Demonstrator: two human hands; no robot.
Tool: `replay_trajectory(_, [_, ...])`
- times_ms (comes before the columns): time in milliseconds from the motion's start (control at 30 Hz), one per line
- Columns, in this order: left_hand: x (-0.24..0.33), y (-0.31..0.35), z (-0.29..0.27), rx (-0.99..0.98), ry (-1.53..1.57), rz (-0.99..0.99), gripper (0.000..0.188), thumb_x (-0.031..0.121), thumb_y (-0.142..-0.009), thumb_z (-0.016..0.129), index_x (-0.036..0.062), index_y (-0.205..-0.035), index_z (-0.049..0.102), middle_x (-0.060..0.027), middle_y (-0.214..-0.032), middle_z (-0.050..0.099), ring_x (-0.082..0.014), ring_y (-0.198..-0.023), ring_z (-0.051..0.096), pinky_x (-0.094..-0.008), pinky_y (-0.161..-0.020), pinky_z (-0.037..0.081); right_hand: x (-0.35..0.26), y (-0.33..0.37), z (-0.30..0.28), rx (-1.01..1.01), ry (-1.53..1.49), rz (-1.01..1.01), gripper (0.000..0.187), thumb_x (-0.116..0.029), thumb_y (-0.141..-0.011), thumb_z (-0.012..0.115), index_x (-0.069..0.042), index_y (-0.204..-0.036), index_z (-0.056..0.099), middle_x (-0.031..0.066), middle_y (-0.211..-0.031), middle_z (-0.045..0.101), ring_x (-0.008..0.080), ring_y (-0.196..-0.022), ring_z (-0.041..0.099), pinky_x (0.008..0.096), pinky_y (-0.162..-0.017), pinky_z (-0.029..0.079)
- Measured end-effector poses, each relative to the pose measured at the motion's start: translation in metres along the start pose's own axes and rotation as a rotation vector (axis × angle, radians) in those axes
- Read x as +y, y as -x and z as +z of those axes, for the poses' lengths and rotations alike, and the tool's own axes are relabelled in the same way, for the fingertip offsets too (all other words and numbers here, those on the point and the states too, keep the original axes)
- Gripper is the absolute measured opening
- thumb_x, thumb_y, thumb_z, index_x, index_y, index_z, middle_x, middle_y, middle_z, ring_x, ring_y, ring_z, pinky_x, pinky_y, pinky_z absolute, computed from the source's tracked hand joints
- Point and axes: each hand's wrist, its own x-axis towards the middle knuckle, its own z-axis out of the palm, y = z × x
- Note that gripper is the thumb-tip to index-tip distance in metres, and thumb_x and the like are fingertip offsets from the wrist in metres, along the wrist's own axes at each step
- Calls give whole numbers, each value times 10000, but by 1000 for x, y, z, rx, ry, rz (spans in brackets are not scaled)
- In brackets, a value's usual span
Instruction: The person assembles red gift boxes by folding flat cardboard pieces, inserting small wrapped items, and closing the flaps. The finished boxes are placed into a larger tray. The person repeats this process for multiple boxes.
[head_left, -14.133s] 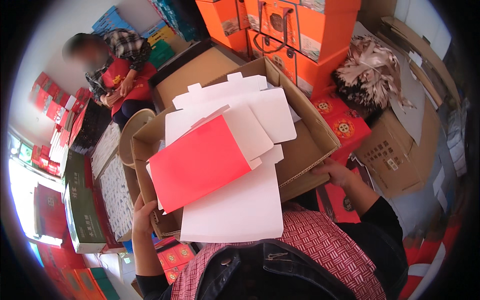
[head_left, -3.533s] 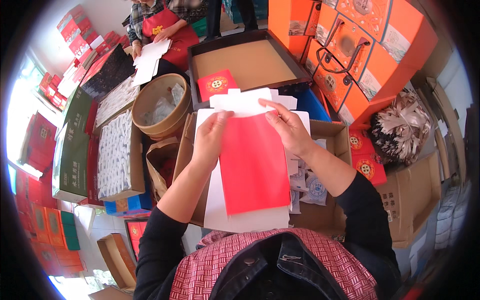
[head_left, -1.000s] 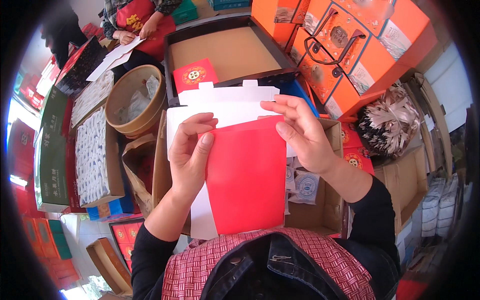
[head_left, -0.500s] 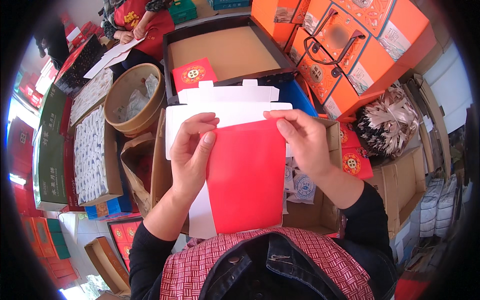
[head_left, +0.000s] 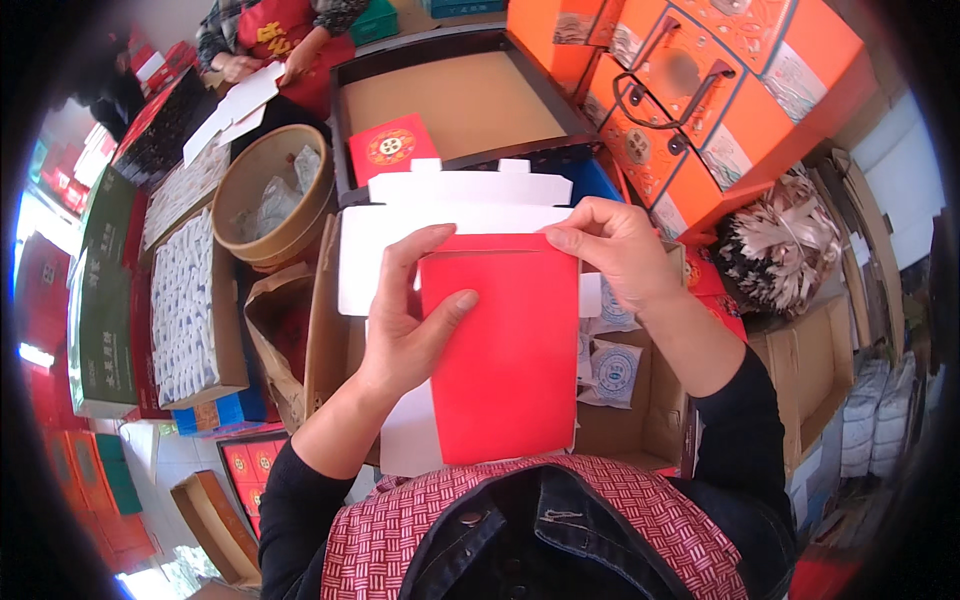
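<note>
A flat red cardboard box point(head_left: 505, 350) is held upright in front of my chest, with a narrow strip folded along its top edge. My left hand point(head_left: 415, 315) grips its left side, thumb lying on the red face and fingers at the upper left corner. At the upper right corner, my right hand point(head_left: 615, 255) pinches the top strip between thumb and fingers. Behind the red box lies a white unfolded carton blank point(head_left: 380, 265) with tabs along its far edge. Small white packets with blue round prints point(head_left: 612, 375) sit in a cardboard box point(head_left: 655, 400) beneath.
A dark-rimmed tray point(head_left: 440, 100) holds a red patterned box point(head_left: 392, 150). Orange gift boxes point(head_left: 690, 100) are stacked far right, near bundled ribbons point(head_left: 785, 235). Leftward stand a round tub point(head_left: 235, 235) and a box of white packets point(head_left: 185, 310). Another person point(head_left: 290, 45) handles white card.
The red box has shifted slightly right. My left thumb has slid inward onto its face, and the top strip now shows a bend. The other person's white card has moved.
</note>
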Motion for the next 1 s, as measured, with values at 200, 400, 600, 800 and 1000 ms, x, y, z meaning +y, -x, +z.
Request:
replay_trajectory(200, [4, -4, -1, -70, 12, 19, 692, 42, -801, 710, 66, -1354, 295, -117, -1355, 379, -236, -1204, 442, -369, -988, 445, -37, -32, -2, -371, 266, 12, 75, -52, -784, 725, 5, -796, 677, 57, -781, 680, 83, -707, 614, 219, -659, 491])
replay_trajectory(400, [-4, -3, -6, -49, -14, 15, 763, 69, -785, 735, 62, -1380, 258, -154, -1371, 353, -272, -1268, 405, -397, -1001, 440, -26, -39, 23, -431, 335, -146, 59, -55, -779, 719, -1, -782, 694, 34, -747, 672, 75, -681, 601, 221, -646, 487])
replay_trajectory(600, [1, -2, -5, -51, 60, -68, 831, 132, -756, 776, 55, -1387, 240, -164, -1402, 291, -285, -1272, 390, -406, -1001, 435, -32, -41, 25, -356, 305, -77, 66, -53, -779, 722, 5, -800, 698, 33, -722, 663, 66, -673, 600, 226, -626, 488])
replay_trajectory(800, [-2, -2, -7, -56, -202, 35, 918, 273, -705, 823, 40, -1376, 240, -186, -1386, 274, -301, -1265, 390, -410, -977, 428, -31, -40, 31, -373, 407, -165, 53, -47, -775, 716, 0, -794, 701, 29, -711, 663, 72, -678, 604, 233, -643, 491])
replay_trajectory(1000, [5, -2, 2, 25, -334, 113, 568, 226, -807, 741, 27, -1229, 417, -151, -1232, 468, -232, -1089, 509, -356, -930, 428, -38, -36, 29, -506, 356, -155, 43, -28, -787, 685, 5, -810, 699, 43, -774, 674, 82, -758, 607, 246, -733, 486])
